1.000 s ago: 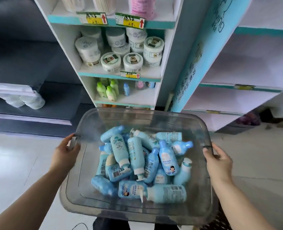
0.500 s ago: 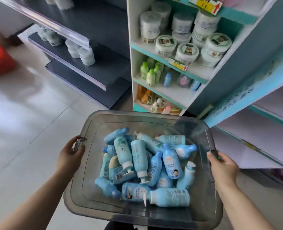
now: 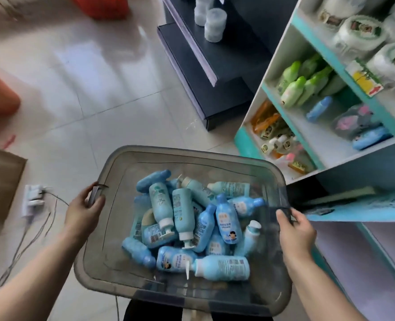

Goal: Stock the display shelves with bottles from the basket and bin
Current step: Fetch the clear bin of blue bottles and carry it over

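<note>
Here the blue bottles (image 3: 226, 218) lie jumbled in the clear bin (image 3: 192, 151). Two pump bottles (image 3: 160, 205) run lengthwise with their pumps toward the person, and the nearest bottle (image 3: 224, 267) lies crosswise, cap leftward. The left hand (image 3: 83, 212) and right hand (image 3: 296, 230) each grip a side handle, beside the display shelves (image 3: 273, 66).

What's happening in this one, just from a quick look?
A person holds a clear bin by its two side handles, the left hand gripping one and the right hand the other. Blue bottles lie jumbled inside, and neither hand holds one. The shelves stand to the right, already holding green bottles and other goods.
</note>
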### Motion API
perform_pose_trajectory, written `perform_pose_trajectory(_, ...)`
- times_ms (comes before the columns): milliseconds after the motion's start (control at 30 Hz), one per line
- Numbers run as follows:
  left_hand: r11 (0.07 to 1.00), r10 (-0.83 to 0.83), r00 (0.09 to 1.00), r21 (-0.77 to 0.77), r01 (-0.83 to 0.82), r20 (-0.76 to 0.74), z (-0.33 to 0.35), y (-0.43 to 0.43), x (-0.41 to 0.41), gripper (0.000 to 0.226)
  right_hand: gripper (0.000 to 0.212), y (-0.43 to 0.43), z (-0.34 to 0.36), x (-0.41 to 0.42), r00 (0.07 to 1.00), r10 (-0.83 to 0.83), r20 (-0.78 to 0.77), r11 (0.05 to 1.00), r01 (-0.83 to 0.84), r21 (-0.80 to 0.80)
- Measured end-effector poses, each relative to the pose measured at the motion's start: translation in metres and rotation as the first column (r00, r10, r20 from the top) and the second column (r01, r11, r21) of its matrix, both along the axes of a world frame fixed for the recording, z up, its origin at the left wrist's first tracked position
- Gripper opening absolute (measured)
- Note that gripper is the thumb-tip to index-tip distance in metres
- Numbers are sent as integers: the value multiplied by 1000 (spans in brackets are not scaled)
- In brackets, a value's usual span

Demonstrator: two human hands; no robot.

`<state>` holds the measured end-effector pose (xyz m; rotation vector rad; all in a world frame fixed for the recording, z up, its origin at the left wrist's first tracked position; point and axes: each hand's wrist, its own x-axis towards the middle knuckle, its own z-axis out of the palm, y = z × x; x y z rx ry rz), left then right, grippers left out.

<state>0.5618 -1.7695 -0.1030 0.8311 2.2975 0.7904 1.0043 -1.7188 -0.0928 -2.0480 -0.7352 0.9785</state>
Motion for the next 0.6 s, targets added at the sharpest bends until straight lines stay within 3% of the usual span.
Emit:
perform_pose_trajectory(333, 996, 92, 996, 7, -92, 0, -128, -57, -42, 37, 34, 13, -135, -47, 988, 151, -17, 988, -151, -6)
perform_pose_trajectory(600, 984, 151, 989, 99, -150, 7, -244, -55, -45, 37, 24, 45, -255, -67, 967, 252, 25, 967, -253, 39)
